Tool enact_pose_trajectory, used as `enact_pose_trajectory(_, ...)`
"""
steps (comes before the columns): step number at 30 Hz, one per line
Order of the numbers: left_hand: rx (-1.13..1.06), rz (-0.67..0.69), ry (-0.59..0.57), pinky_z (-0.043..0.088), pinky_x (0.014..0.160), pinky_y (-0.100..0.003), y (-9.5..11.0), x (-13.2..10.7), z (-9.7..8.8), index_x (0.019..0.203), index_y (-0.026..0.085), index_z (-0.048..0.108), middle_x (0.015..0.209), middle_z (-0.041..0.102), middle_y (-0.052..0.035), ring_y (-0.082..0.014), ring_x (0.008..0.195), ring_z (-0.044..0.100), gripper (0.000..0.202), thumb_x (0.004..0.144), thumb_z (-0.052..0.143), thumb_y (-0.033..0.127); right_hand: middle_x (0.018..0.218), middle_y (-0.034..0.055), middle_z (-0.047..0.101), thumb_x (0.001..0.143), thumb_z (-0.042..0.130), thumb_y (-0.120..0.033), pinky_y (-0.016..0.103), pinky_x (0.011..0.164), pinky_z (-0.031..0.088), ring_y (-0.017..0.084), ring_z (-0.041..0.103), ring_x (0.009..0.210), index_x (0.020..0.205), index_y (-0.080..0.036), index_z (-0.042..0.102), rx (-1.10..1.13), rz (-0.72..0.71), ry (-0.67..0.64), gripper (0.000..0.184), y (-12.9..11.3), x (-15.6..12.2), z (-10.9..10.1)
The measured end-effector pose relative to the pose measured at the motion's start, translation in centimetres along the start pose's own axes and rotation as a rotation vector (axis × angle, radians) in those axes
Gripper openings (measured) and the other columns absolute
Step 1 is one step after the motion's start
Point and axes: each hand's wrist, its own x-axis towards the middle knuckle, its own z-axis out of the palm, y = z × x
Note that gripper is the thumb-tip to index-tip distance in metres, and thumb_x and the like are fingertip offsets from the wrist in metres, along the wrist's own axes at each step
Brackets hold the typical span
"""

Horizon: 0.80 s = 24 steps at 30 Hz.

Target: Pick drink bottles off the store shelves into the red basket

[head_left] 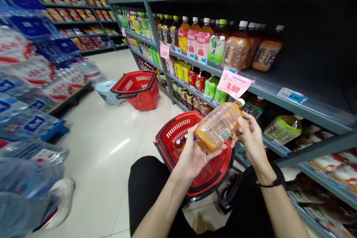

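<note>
Both my hands hold a plastic drink bottle [216, 124] with an amber-orange label and a white cap, tilted so the cap points up and to the right. My left hand [195, 152] is wrapped round its base end. My right hand [248, 134] grips it near the shoulder, just under the cap; some of these fingers are hidden behind the bottle. A barcode faces me on the label. Beneath the bottle, between my knees, stands a red shopping basket [205, 186] with black handles. A few small bottles [178, 145] with white caps stand inside it.
Drink shelves [315, 109] run along the right, with rows of bottles and a pink price tag [234, 83]. Another red basket [145, 95] and a pale blue tub [107, 95] sit on the floor. Packed water [33, 122] and another person's shoe [61, 202] are at left.
</note>
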Motion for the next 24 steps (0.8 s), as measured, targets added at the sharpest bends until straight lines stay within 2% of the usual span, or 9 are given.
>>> enact_pose_trajectory(4, 0.031, 0.026, -0.042, 0.065, 0.097, -0.042, -0.6, 1.1, -1.6, 0.141, 0.023, 0.066, 0.131, 0.080, -0.0103, -0.0284, 0.109, 0.079, 0.070, 0.086, 0.078, 0.064, 0.090, -0.0023, 0.067, 0.086, 0.080, -0.068, 0.028, 0.046, 0.060, 0.018, 0.069, 0.066, 0.132, -0.028, 0.058, -0.124, 0.044, -0.074, 0.066, 0.4, 1.1, -0.7)
enact_pose_trajectory(6, 0.167, 0.121, -0.077, 0.057, 0.111, -0.046, -0.5, 2.0, -3.0, 0.141, 0.022, 0.064, 0.138, 0.076, -0.0110, -0.0316, 0.127, 0.072, 0.073, 0.077, 0.088, 0.049, 0.108, 0.0033, 0.073, 0.086, 0.079, -0.069, 0.034, 0.062, 0.067, 0.024, 0.075, 0.086, 0.135, -0.029, 0.058, -0.234, 0.041, -0.124, 0.067, 0.7, 1.7, -1.3)
enact_pose_trajectory(9, 0.576, 0.211, -0.168, 0.052, 0.116, -0.049, 0.8, 3.4, -5.3, 0.133, 0.018, 0.063, 0.136, 0.074, -0.0134, -0.0337, 0.127, 0.070, 0.081, 0.062, 0.099, 0.033, 0.127, 0.0097, 0.075, 0.082, 0.085, -0.066, 0.046, 0.096, 0.065, 0.031, 0.075, 0.111, 0.133, -0.025, 0.062, -0.423, -0.064, -0.184, 0.069, 1.2, 2.4, -1.9)
enact_pose_trajectory(11, 0.878, 0.280, -0.276, 0.052, 0.115, -0.049, 2.1, 4.6, -6.3, 0.132, 0.018, 0.061, 0.137, 0.071, -0.0144, -0.0327, 0.126, 0.070, 0.082, 0.062, 0.101, 0.031, 0.134, 0.0124, 0.074, 0.078, 0.090, -0.062, 0.052, 0.108, 0.058, 0.034, 0.073, 0.119, 0.137, -0.023, 0.062, -0.561, -0.155, -0.244, 0.075, 1.8, 2.5, -2.0)
enact_pose_trajectory(14, 1.135, 0.408, -0.426, 0.049, 0.118, -0.048, 4.0, 6.9, -7.0, 0.154, 0.022, 0.047, 0.149, 0.064, -0.0154, -0.0319, 0.137, 0.064, 0.099, 0.070, 0.097, 0.037, 0.145, 0.0156, 0.069, 0.072, 0.097, -0.051, 0.058, 0.115, 0.052, 0.039, 0.068, 0.132, 0.148, -0.024, 0.055, -0.776, -0.272, -0.382, 0.091, 3.7, 2.6, -1.9)
enact_pose_trajectory(16, 1.304, 0.440, -0.492, 0.050, 0.116, -0.047, 4.5, 9.0, -7.4, 0.160, 0.023, 0.044, 0.146, 0.067, -0.0136, -0.0328, 0.136, 0.066, 0.106, 0.070, 0.097, 0.042, 0.151, 0.0174, 0.064, 0.071, 0.098, -0.045, 0.057, 0.117, 0.051, 0.039, 0.064, 0.138, 0.151, -0.023, 0.049, -0.847, -0.259, -0.488, 0.096, 6.0, 2.7, -1.8)
enact_pose_trajectory(17, 1.422, 0.430, -0.508, 0.052, 0.113, -0.046, 4.4, 10.1, -7.8, 0.156, 0.022, 0.051, 0.140, 0.071, -0.0121, -0.0336, 0.130, 0.069, 0.102, 0.069, 0.098, 0.044, 0.152, 0.0181, 0.063, 0.071, 0.098, -0.042, 0.056, 0.117, 0.052, 0.039, 0.064, 0.139, 0.152, -0.023, 0.046, -0.855, -0.223, -0.533, 0.097, 7.4, 2.9, -1.8)
enact_pose_trajectory(20, 1.801, 0.332, -0.429, 0.055, 0.101, -0.043, 2.4, 13.8, -10.6, 0.129, 0.019, 0.071, 0.120, 0.078, -0.0084, -0.0340, 0.111, 0.074, 0.079, 0.062, 0.099, 0.051, 0.152, 0.0188, 0.063, 0.076, 0.092, -0.036, 0.053, 0.117, 0.052, 0.037, 0.065, 0.140, 0.155, -0.022, 0.039, -0.852, -0.094, -0.657, 0.097, 11.4, 3.9, -2.4)
enact_pose_trajectory(24, 1.992, 0.114, -0.140, 0.056, 0.098, -0.040, -3.6, 18.5, -17.0, 0.126, 0.014, 0.071, 0.120, 0.077, -0.0149, -0.0354, 0.110, 0.074, 0.080, 0.060, 0.100, 0.048, 0.156, 0.0217, 0.056, 0.090, 0.072, -0.030, 0.055, 0.119, 0.051, 0.034, 0.062, 0.142, 0.161, -0.020, 0.033, -0.878, -0.033, -0.638, 0.082, 14.6, 5.5, -4.7)
